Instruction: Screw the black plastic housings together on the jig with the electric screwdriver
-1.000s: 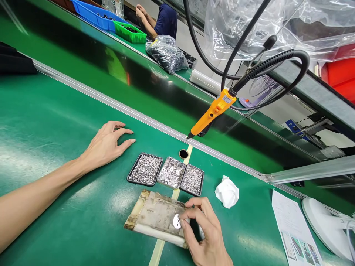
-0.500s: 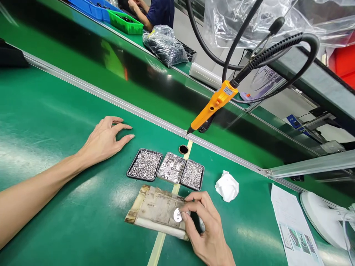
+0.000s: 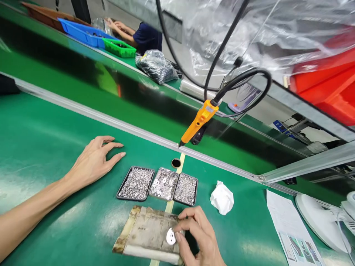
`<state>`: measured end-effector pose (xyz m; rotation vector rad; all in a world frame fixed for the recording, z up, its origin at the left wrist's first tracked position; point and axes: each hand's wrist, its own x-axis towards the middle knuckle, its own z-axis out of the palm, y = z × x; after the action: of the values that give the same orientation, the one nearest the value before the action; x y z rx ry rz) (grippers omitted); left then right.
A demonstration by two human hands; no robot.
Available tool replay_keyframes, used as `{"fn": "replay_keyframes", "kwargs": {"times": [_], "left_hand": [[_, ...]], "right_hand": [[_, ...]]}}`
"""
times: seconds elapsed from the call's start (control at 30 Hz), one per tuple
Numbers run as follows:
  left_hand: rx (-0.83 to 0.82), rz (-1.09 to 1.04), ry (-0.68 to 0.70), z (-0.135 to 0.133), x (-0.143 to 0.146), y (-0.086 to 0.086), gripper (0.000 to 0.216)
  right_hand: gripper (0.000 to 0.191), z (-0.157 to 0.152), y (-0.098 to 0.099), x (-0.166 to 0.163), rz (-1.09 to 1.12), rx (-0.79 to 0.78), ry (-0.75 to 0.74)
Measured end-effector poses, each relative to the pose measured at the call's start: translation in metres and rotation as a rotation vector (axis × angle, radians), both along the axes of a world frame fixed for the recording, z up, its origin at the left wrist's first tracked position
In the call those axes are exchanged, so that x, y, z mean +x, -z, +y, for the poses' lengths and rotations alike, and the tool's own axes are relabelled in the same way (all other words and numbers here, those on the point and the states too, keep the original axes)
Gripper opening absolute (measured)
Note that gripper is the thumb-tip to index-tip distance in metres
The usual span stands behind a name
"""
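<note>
My right hand (image 3: 198, 236) pinches a small round metal disc (image 3: 170, 236) with thumb and fingertips, holding it over a worn, taped pad (image 3: 146, 232) at the bottom of the view. My left hand (image 3: 93, 162) rests flat on the green table (image 3: 41, 144) with fingers spread, holding nothing, to the left of three small black trays. The trays (image 3: 135, 183) (image 3: 164, 183) (image 3: 185, 189) hold several small silvery screws and washers.
An orange electric screwdriver (image 3: 198, 122) hangs on a black cable above a round hole (image 3: 176, 163) in the table. A crumpled white tissue (image 3: 222, 197) lies right of the trays, a printed sheet (image 3: 288, 229) and white fan (image 3: 321, 221) farther right. Another person (image 3: 138, 35) works by blue and green bins (image 3: 119, 48).
The view has tilted, shifting everything down and left in the frame. My right hand keeps holding the disc over the pad. My left hand stays flat on the table.
</note>
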<state>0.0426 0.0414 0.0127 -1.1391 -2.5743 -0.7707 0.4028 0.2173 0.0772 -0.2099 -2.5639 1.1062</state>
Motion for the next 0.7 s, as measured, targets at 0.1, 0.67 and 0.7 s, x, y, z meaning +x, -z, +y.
{"fn": "replay_keyframes", "kwargs": {"times": [0.1, 0.67, 0.7], "left_hand": [[-0.004, 0.030, -0.009, -0.001, -0.006, 0.008, 0.062], [-0.073, 0.073, -0.011, -0.007, -0.027, 0.031, 0.054], [-0.076, 0.075, -0.008, -0.007, -0.028, 0.033, 0.054]], "right_hand": [[0.015, 0.002, 0.006, -0.003, 0.061, 0.002, -0.001], [0.003, -0.003, 0.039, -0.014, 0.284, -0.038, 0.140], [0.004, -0.004, 0.041, -0.015, 0.307, -0.036, 0.154]]}}
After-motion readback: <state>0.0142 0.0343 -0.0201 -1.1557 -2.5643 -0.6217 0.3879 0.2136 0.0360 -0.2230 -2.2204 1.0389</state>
